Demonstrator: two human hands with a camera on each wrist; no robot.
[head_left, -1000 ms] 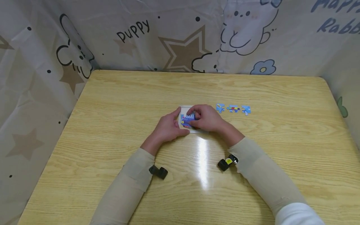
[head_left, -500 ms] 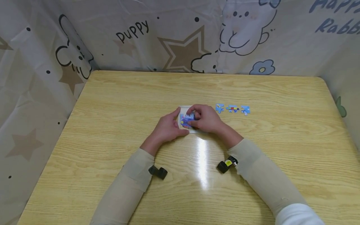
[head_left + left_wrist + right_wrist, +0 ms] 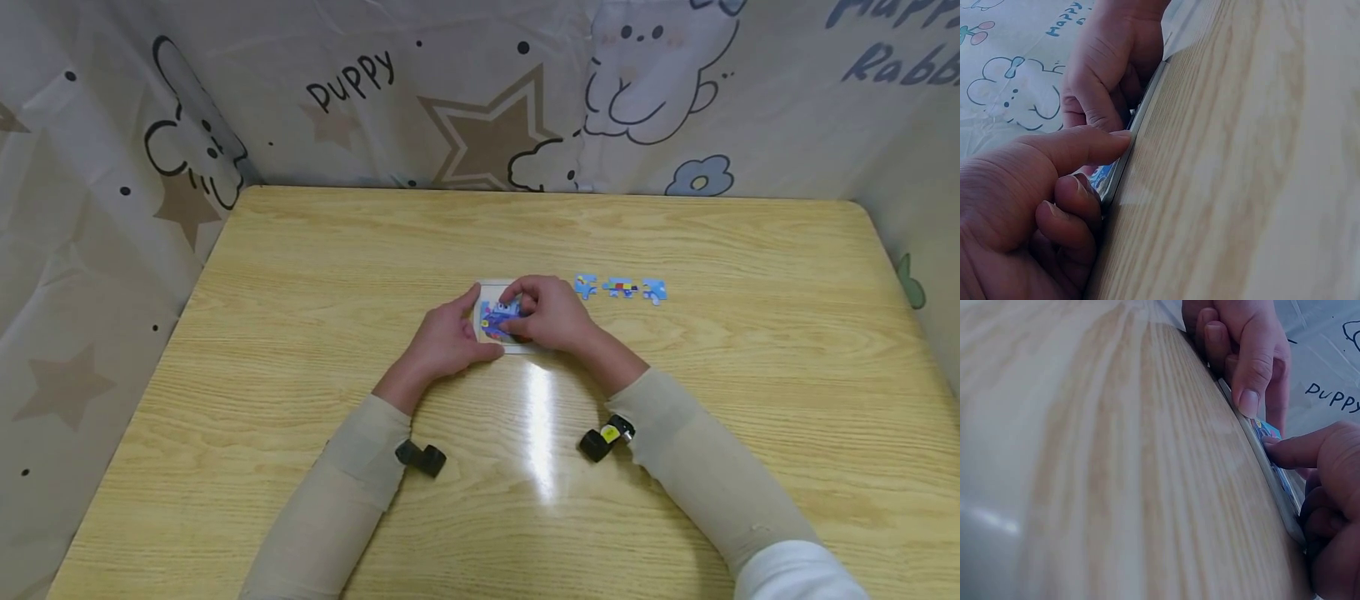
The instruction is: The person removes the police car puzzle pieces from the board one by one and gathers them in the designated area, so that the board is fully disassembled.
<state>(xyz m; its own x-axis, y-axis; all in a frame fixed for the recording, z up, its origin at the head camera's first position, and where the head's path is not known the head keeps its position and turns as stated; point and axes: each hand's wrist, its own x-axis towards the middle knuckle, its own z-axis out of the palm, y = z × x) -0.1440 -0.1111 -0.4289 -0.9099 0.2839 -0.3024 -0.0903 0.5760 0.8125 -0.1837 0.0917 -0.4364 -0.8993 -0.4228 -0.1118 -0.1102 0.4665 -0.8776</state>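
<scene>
A small pale-framed puzzle board (image 3: 517,350) with a blue picture lies flat on the table, partly covered by both hands. The left hand (image 3: 448,337) grips its left side, thumb at the near edge and index finger at the upper left corner. Over the right part of the board, the right hand (image 3: 557,317) has its thumb and index finger curved down onto the blue picture (image 3: 497,318); whether a piece is between them is hidden. In the right wrist view the right thumb (image 3: 1291,450) touches the picture, and the left thumb (image 3: 1249,400) rests on the frame's edge.
Three loose puzzle pieces lie in a row to the right of the board: a left one (image 3: 586,286), a middle one (image 3: 621,287) and a right one (image 3: 655,290). Behind the wooden table (image 3: 360,250) hangs a printed cloth (image 3: 285,50).
Both hands keep nearly the same places and grip on the board. The whole head view has shifted very slightly; the loose pieces lie as before.
</scene>
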